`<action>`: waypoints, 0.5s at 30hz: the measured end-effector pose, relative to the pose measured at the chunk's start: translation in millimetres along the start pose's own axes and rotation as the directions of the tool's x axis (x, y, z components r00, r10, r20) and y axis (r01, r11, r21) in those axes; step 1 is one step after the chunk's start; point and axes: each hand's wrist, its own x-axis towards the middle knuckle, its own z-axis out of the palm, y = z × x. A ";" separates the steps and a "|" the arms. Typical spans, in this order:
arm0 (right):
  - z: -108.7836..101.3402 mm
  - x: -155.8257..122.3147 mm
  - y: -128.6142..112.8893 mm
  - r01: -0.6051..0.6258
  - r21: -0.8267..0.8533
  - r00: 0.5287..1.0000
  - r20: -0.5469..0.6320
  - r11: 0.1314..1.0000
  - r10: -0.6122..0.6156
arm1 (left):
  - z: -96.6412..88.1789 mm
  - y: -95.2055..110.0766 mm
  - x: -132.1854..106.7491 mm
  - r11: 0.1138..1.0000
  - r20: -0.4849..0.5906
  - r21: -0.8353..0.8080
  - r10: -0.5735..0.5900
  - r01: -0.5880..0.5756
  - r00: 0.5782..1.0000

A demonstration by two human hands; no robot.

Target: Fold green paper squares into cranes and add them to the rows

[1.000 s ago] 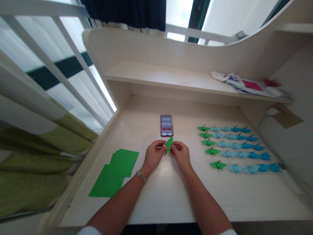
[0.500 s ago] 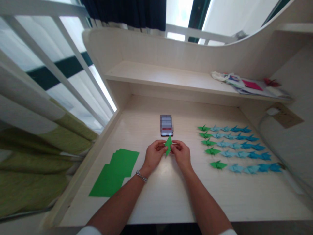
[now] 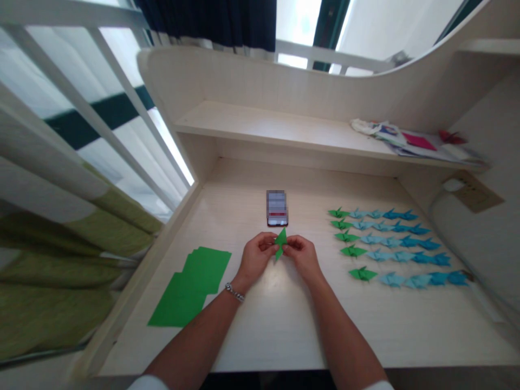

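Evidently found above the middle of the desk [image 3: 260, 336], just at 6 o'clock of the phone [image 3: 277, 207]: green folded paper [image 3: 281, 237], upper point toward 12 o'clock. Observed pinched at the 9 o'clock edge by the left hand [image 3: 257, 253] and at the 3 o'clock edge by the right hand [image 3: 300, 253]. Judged best worked with light, equal pressure from both sides, points kept aligned, creases firmed gradually; judged liable to skew or tear under uneven pulling. Noted overlapping green sheets [image 3: 182, 303] at 8 o'clock. Counted five rows at 3 o'clock, with green folded birds [image 3: 362, 274] leading blue folded birds [image 3: 418, 281]. Saw nothing lidded or boxed; recorded, as nearest to a container, an open shelf [image 3: 264, 122] at 12 o'clock, bearing papers [image 3: 388, 131] and a pink sheet [image 3: 418, 142] toward 2 o'clock.
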 end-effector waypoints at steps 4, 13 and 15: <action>-1.1 -1.1 -4.0 -0.024 0.034 1.000 0.017 0.999 0.023 | -0.2 0.6 0.0 1.000 0.013 -0.025 0.005 -0.004 1.000; -6.6 0.0 -7.6 -0.080 0.075 0.995 0.060 0.994 0.075 | -3.3 -0.7 -1.5 0.990 0.105 0.138 0.010 -0.025 0.994; -6.9 -0.8 -8.7 -0.109 0.119 0.993 0.062 0.987 0.102 | -3.4 0.1 -1.5 0.984 0.106 0.175 0.018 -0.037 0.994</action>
